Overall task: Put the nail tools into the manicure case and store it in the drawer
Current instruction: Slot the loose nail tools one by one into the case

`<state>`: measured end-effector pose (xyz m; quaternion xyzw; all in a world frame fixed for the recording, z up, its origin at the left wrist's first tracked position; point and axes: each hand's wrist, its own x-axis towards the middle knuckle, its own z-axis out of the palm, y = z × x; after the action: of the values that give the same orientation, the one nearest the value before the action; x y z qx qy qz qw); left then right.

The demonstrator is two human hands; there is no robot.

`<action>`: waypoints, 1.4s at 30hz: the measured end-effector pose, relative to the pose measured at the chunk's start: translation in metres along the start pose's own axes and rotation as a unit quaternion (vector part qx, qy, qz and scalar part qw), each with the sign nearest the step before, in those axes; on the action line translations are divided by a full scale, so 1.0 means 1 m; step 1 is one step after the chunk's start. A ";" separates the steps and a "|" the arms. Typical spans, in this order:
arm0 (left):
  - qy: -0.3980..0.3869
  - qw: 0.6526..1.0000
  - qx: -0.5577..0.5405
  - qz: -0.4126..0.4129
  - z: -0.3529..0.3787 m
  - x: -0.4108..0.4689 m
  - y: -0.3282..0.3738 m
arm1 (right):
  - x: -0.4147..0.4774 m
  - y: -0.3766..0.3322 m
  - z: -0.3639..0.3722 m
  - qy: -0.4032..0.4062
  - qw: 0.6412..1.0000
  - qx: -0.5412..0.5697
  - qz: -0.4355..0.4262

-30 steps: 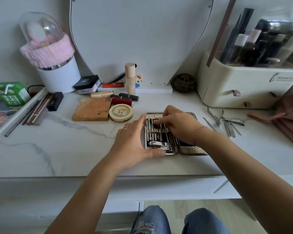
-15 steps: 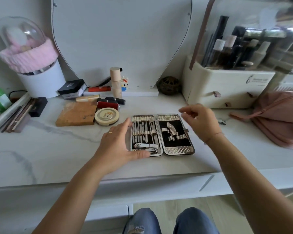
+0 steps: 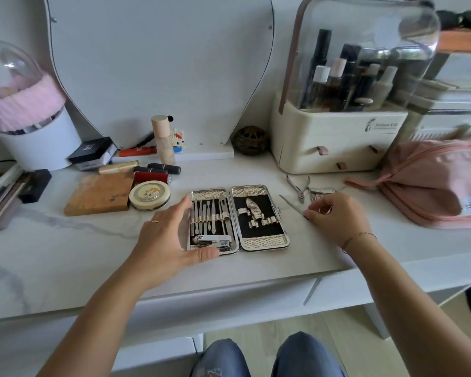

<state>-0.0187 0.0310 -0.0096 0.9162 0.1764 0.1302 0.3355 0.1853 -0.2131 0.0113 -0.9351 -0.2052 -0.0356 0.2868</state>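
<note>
Patience pays — the right hand (image 3: 335, 219) pinches a slim pointed steel tool (image 3: 291, 204) at three o'clock of the open silver manicure case (image 3: 259, 242); slide it under the empty right-half loops (image 3: 268, 221) while the flat, open-fingered left hand (image 3: 161, 240) braces the nine-o'clock edge.

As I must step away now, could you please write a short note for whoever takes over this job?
Left hand: open, fingers flat against the manicure case's left edge.
Right hand: pinches a thin pointed tool lying on the table.
Done: case lies open, left half filled; right half's loops mostly empty.
Left: load that tool, the nipper and the small tools beside it, close the case, store it in the drawer (which one is unclear).
</note>
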 end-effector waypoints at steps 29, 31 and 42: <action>0.002 1.000 -0.004 0.001 -0.003 -0.003 0.007 | 0.029 -0.091 0.027 -0.273 0.897 0.340 -0.074; 0.002 1.000 0.002 0.001 -0.004 -0.003 0.007 | 0.039 -0.095 0.031 -0.269 0.909 0.305 -0.088; -0.004 1.000 0.009 0.001 -0.004 -0.002 0.005 | 0.054 -0.093 0.043 -0.242 0.938 0.218 -0.122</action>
<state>-0.0204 0.0287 -0.0039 0.9199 0.1756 0.1252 0.3274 0.1946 -0.1005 0.0338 -0.7978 -0.3834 0.2030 0.4188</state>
